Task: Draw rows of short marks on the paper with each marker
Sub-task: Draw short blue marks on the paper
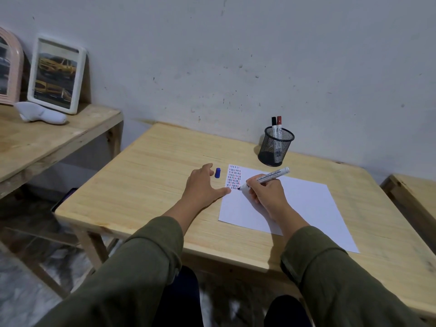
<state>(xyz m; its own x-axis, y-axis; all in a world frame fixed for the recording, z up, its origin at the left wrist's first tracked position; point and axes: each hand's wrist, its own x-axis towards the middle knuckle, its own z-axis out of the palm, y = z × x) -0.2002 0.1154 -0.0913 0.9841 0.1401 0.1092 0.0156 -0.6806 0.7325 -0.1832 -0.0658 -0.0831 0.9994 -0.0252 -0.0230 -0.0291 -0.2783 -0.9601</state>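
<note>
Gripping marker (266,177) in right hand (267,195), tip on paper (306,204) beside marks (233,177); left hand (203,186) spread wide, cap (217,173) at 1 o'clock.

White paper (295,208) lies flat, rows of short marks (234,177) filling its far-left corner; uncapped marker (266,177) slants, tip touching the marks; blue cap (217,173) lies left of the paper; black marker (274,126) and red marker (279,125) stand capped beyond.

One head-worn camera looked forward and down from above the seated person, close over the right hand (266,194) gripping the marker (266,177).
</note>
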